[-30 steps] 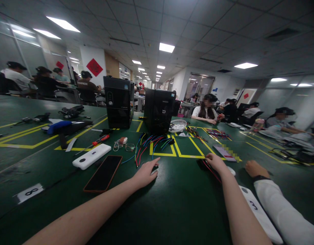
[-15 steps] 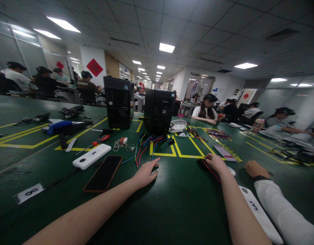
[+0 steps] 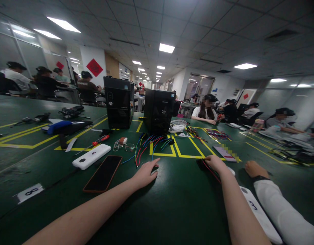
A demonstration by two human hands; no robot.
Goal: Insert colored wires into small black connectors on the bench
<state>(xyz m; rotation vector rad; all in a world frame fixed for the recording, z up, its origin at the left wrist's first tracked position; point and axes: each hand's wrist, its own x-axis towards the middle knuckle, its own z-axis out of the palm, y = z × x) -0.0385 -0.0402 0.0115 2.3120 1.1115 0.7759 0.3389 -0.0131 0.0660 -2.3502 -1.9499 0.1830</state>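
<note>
My left hand (image 3: pixel 145 174) rests on the green table with its fingers spread and nothing in them. Just beyond its fingertips lies a fan of blue, red and green wires (image 3: pixel 140 154), running back toward a black computer tower (image 3: pixel 159 110). My right hand (image 3: pixel 216 164) is farther right, its fingers bent and closed over a small bundle of red and black wires (image 3: pixel 215 175). The palm and wrist hide part of that bundle. To the left of my left hand, a phone (image 3: pixel 103 173) in a brown-edged case lies flat.
A second black tower (image 3: pixel 118 105) stands behind. At left are a white power bank (image 3: pixel 92 156), a red screwdriver (image 3: pixel 101 139) and glasses (image 3: pixel 130 147). A white basket (image 3: pixel 177 126) sits beyond. A co-worker's hand (image 3: pixel 256 169) and another white power bank (image 3: pixel 261 216) are close at right.
My right hand's fingertips have shifted very slightly over the red and black wires. My left hand and the things on the table keep their places.
</note>
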